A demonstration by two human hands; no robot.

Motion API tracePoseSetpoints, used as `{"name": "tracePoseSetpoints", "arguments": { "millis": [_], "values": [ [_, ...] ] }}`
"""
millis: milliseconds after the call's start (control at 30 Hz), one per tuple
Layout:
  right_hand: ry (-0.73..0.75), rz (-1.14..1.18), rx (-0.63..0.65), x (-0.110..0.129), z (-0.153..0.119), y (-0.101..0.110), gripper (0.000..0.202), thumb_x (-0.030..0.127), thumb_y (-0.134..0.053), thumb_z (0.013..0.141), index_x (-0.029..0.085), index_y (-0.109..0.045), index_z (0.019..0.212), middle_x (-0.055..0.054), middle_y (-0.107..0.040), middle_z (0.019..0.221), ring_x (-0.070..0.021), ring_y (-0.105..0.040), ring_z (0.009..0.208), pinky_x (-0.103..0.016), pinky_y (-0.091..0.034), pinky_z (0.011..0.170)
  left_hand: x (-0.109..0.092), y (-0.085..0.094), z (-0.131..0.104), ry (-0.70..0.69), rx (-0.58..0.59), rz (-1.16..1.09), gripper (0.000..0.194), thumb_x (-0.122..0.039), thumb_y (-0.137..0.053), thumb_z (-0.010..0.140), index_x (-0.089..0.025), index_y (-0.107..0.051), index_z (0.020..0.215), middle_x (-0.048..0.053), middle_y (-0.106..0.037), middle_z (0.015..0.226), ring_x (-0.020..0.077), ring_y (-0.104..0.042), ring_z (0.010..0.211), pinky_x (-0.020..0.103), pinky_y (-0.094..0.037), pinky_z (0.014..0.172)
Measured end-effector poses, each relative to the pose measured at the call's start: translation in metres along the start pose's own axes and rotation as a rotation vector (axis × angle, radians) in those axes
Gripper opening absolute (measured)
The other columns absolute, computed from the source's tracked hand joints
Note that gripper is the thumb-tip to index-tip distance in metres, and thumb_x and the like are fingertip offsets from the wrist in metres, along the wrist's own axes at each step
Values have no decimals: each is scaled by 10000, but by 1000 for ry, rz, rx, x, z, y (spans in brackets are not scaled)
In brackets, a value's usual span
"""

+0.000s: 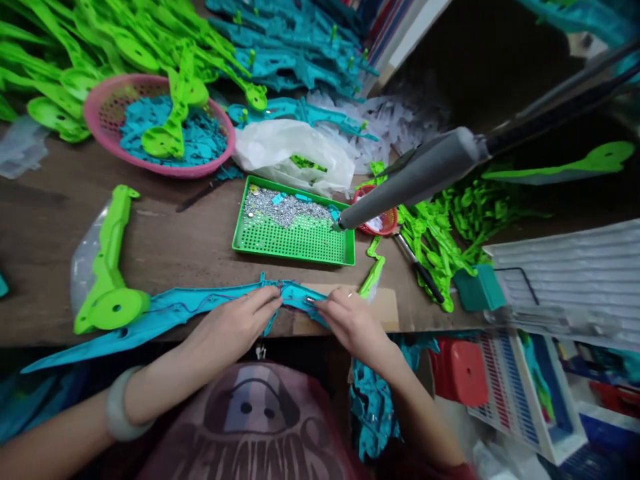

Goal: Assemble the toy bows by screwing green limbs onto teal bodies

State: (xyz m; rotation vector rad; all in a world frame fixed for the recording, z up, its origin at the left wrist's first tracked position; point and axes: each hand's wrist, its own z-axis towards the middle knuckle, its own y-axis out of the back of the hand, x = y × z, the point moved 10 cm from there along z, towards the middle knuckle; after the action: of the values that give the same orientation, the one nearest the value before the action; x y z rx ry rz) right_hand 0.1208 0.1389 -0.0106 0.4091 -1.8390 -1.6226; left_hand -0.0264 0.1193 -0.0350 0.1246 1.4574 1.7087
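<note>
My wooden table [200, 257] fills the middle of the view, its near edge running just in front of my body. Along that edge lies my work, a long blue part [193, 301], its left tip reaching past the wood and a thin wire running along it. A grey tool [415, 180] slants in from the right, its tip over the right side of the green tray [280, 241]. Further back, left of the tray, stands a pink basket [107, 120]; a strip of brown wood separates the tray's near rim from my work. On my left, a green part [116, 308] overlaps the blue edge. My left hand [247, 317] grips the blue part near its bracket, fingers pressed together. My right hand [350, 317] bunches its fingertips beside a small metal piece [310, 301]; whether they pinch it, I cannot tell.
</note>
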Motion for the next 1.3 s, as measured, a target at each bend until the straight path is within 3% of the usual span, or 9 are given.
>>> {"name": "tracePoseSetpoints", "arguments": {
  "millis": [167, 267, 400, 567, 733, 900, 1067, 1200, 1300],
  "values": [
    [-229, -8, -189, -30, 3, 23, 249, 165, -433, 1016, 148, -682, 1014, -129, -644, 943, -256, -562, 891, -394, -468, 784, -9, 2, -3, -73, 1, 156, 353, -153, -384, 1031, -119, -641, 1272, 134, -682, 1250, 230, -693, 1096, 332, -613, 861],
    [-124, -19, -167, 1, 23, 22, 218, 218, -492, 1001, 145, -652, 1130, -154, -648, 1098, -297, -535, 1029, -436, -463, 841, -11, 4, -2, -76, -8, 158, 321, -169, -423, 1029, -106, -640, 1258, 138, -683, 1243, 234, -695, 1096, 346, -604, 900],
    [-10, -129, -61, 28, 37, 1, 161, 238, -527, 993, 143, -655, 1016, -128, -652, 978, -298, -518, 1015, -417, -434, 798, -3, 14, 3, 31, -61, -14, 236, -185, -477, 1024, -141, -662, 1163, 108, -684, 1163, 192, -695, 1047, 325, -586, 921],
    [66, -68, -242, 26, 17, 7, 276, 411, -556, 994, 164, -660, 1057, -117, -653, 1067, -269, -504, 1004, -406, -435, 842, 10, 21, 5, 167, -106, -166, 153, -201, -538, 1008, -160, -667, 1081, 69, -670, 1065, 172, -673, 1020, 309, -569, 903],
    [232, -223, -394, 43, -2, 9, 204, 130, -476, 997, 166, -667, 935, -107, -687, 1085, -247, -525, 1051, -417, -422, 970, 14, 18, 5, 193, -102, -200, 134, -222, -554, 1001, -181, -659, 1073, 61, -666, 1063, 180, -672, 1007, 318, -574, 878],
    [147, -139, -441, 30, -11, 18, 157, 272, -558, 990, 159, -658, 949, -108, -693, 1063, -257, -541, 1026, -422, -438, 928, 13, 18, 4, 184, -103, -214, 121, -210, -572, 994, -182, -644, 1088, 60, -657, 1076, 177, -666, 1010, 299, -573, 852],
    [191, -144, -412, 27, -23, 18, 156, 117, -516, 984, 159, -666, 976, -86, -696, 951, -231, -552, 991, -397, -436, 927, 12, 17, 4, 175, -105, -198, 122, -190, -577, 990, -175, -641, 1093, 65, -650, 1080, 178, -660, 1019, 287, -565, 841],
    [41, 39, -456, -6, -33, 32, 88, 201, -582, 979, 153, -655, 977, -78, -676, 900, -208, -539, 886, -379, -444, 855, 10, 17, 3, 153, -117, -185, 122, -179, -579, 990, -177, -638, 1097, 64, -650, 1080, 179, -656, 1033, 309, -552, 888],
    [67, 13, -371, -7, -36, 31, 98, 230, -597, 977, 156, -654, 1008, -80, -677, 932, -226, -533, 944, -397, -429, 898, 10, 17, 3, 147, -120, -178, 119, -171, -581, 988, -172, -636, 1094, 64, -650, 1076, 176, -654, 1028, 303, -547, 887]
  ]
}}
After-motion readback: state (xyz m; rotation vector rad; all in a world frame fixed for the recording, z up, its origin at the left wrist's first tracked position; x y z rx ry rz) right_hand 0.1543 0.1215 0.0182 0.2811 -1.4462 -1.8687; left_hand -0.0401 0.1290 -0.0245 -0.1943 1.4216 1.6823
